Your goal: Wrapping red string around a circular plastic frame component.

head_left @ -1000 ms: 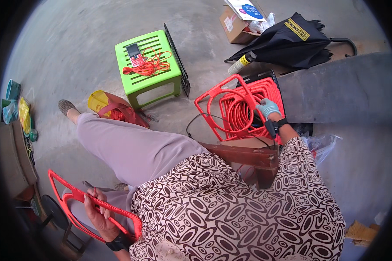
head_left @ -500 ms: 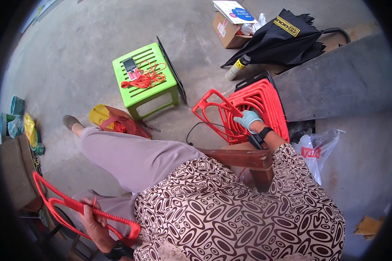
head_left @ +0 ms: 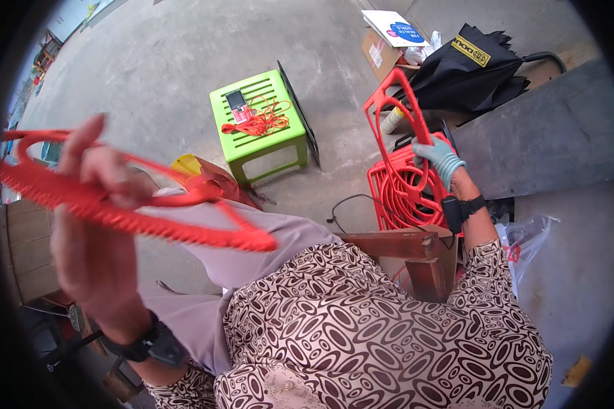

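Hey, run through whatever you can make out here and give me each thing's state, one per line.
Left hand, bare, closed on the left red frame
Left red frame, held up, tilted
Right hand, gloved, closed on the right red frame
Right red frame, tilted up
Stack of red frames, piled together
Green stool, upright
Phone, face up on the stool
Red cord, loosely bundled
Umbrella, closed, folds loose
Cardboard box, open

The left hand's [head_left: 94, 245] frame [head_left: 170, 227] is red, like the right hand's [head_left: 438, 158] frame [head_left: 415, 103] and the stack [head_left: 409, 208] below. The right glove [head_left: 446, 162] is pale turquoise. Between the hands, the stool [head_left: 266, 149] is lime, the trousers [head_left: 280, 225] mauve. Beyond the right hand, the umbrella [head_left: 467, 78] is black; beside the left, a half-hidden bag [head_left: 186, 164] looks yellow and red.
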A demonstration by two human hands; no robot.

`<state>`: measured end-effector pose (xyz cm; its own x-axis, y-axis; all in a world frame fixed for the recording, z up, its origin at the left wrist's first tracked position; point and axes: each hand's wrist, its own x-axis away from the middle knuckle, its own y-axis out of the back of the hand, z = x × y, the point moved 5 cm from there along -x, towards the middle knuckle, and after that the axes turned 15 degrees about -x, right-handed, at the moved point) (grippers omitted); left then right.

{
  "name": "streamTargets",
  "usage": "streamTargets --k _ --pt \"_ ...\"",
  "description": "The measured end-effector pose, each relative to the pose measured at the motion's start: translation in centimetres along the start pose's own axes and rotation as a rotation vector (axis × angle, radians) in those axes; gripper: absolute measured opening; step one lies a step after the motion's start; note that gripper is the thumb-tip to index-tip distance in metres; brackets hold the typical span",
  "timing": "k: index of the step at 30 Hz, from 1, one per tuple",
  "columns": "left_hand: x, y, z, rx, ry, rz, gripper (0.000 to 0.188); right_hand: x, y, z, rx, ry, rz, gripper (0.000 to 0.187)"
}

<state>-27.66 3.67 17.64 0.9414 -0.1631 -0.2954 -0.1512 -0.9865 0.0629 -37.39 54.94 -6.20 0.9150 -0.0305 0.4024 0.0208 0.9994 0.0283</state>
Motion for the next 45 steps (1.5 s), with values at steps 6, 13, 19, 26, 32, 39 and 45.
streamTargets --k 6,13,19,26,32,39,45 --pt "-0.4 -7.5 7.3 0.293 0.279 0.096 0.045 5.5 -8.9 11.2 -0.162 0.278 0.227 0.033" --pt "-0.7 -16.2 10.4 0.171 0.492 0.424 0.041 9.2 -20.1 13.6 0.043 0.13 0.547 0.058" --pt "-0.8 -18.1 11.6 0.15 0.418 0.361 0.038 8.8 -21.5 11.7 0.215 0.133 0.58 0.071" --pt "0.0 -16.9 12.0 -0.227 0.299 0.417 0.026 7.6 -19.5 11.9 -0.088 0.049 0.582 0.047" --pt "2.9 -10.0 14.4 0.033 0.583 0.245 0.022 6.0 -13.4 15.9 -0.285 0.213 0.509 0.034" --pt "4.9 -5.9 16.5 0.035 0.706 0.061 0.023 1.6 -7.5 13.0 0.214 0.462 0.301 0.031" --pt "5.7 -5.9 16.7 0.055 0.705 0.092 0.022 -4.3 0.3 4.2 0.399 0.238 0.021 0.028"
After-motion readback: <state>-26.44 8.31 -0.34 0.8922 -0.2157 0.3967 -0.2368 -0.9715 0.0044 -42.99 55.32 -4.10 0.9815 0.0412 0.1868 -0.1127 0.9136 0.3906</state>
